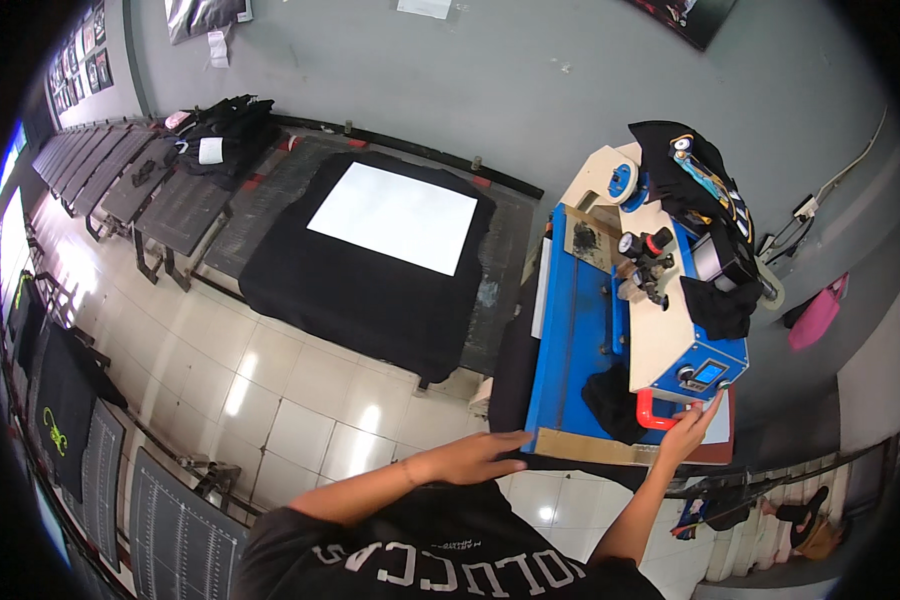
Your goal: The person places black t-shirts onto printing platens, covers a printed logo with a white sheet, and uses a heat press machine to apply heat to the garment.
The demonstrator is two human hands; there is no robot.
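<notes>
A blue and cream heat press stands on the right, with a small control panel at its front. My left hand reaches to the front left corner of the blue plate, its fingers stretched out and holding nothing. Beside the bent red handle, my right hand has its fingers extended up to the lower edge of the panel. Whether a fingertip presses anything there is too small to tell. A dark cloth lies by the handle, and black fabric hangs at the press's left side.
Left of the press, a black garment lies spread on a long bench, topped by a white sheet. More flat boards and a dark clothes pile continue leftward. Printing boards stand at lower left; a cable runs along the wall.
</notes>
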